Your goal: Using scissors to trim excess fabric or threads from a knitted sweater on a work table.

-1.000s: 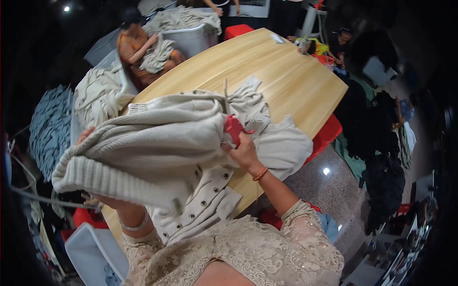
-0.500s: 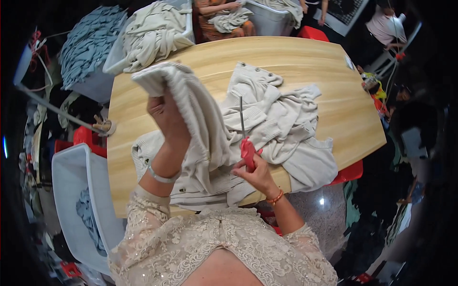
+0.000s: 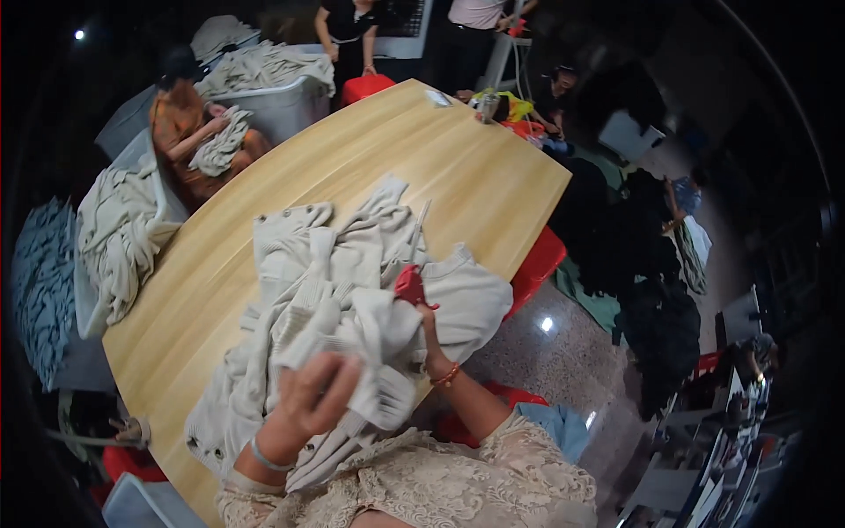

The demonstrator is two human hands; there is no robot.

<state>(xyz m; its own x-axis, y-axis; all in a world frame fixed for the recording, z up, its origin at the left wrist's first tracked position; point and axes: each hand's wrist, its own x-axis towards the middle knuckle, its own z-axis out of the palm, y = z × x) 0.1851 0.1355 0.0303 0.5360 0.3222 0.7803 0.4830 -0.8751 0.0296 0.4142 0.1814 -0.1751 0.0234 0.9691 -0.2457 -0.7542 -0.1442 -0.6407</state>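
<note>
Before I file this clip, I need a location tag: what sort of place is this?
Probably a garment finishing workshop: cream knitted sweaters heaped on a long wooden table, bins piled with more knitwear, and the right hand holding red-handled scissors.

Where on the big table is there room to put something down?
The wooden table is bare across its far half, from the cream knitwear pile to the small clutter at the far corner. A strip along the left edge is also free. It is crowded near the left hand and the red-handled scissors.
</note>
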